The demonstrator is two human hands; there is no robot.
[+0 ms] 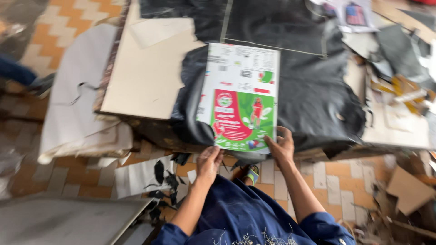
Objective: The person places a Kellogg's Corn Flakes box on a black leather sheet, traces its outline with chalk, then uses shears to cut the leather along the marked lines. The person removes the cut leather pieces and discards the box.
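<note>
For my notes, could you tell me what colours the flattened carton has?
The flattened carton is white on top, green and red below; head view shows it.

Hidden, cropped and blurred items

Printed cardboard sheet (pixel 238 97): motion-blurred, print unreadable. Left hand (pixel 209 162) fingertips hidden beneath its lower edge. Black material (pixel 309 77) cut by top edge. Scrap pile (pixel 402 97) at right: smeared, pieces indistinguishable.

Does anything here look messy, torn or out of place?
Yes. Black scraps lie strewn over the tiled floor beside the left hand. The black sheet on the table has a small hole near its right edge. Both hands, the right hand too, hold a flattened printed carton, which sits slightly tilted.
</note>
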